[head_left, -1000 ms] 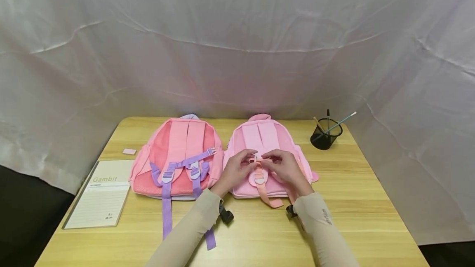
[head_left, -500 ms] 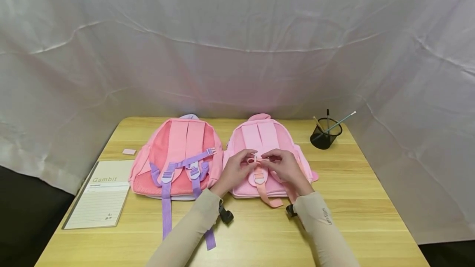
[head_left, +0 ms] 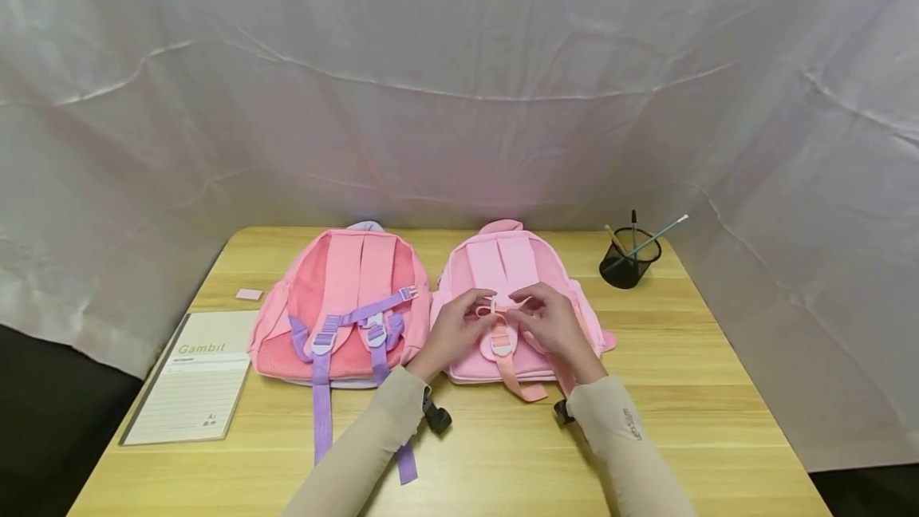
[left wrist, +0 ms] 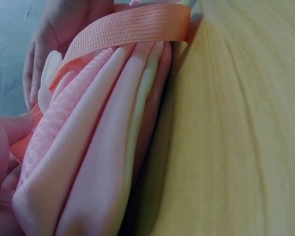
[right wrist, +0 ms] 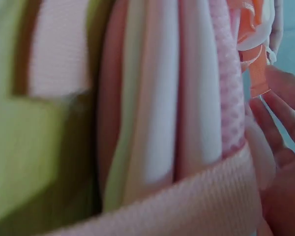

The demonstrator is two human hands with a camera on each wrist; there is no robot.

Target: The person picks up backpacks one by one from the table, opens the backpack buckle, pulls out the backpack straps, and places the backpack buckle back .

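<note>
A light pink backpack [head_left: 459,357] lies back side up on the table. Over its middle, my left hand [head_left: 457,327] pinches an orange webbing strap [head_left: 500,339] by a small loop, beside a narrow white piece [head_left: 494,304]. My right hand [head_left: 554,324] faces it from the other side, its index finger raised. In the right wrist view, the free end of the orange strap [right wrist: 258,73] sits between that hand's thumb and fingers. A white buckle [head_left: 502,350] holds the strap lower down. The left wrist view shows the left thumb [left wrist: 19,127] against the orange webbing.
A coral backpack [head_left: 287,341] with purple straps [head_left: 322,413] lies just left of the pink one. Farther left are a notebook [head_left: 190,389] and a small pink-and-white block [head_left: 249,294]. A black mesh pen cup [head_left: 623,271] stands at the back right of the wooden table [head_left: 689,389].
My right hand's index finger has lifted slightly and its fingers have spread a little. The small orange loop has shifted slightly left. My left hand stays in place.
</note>
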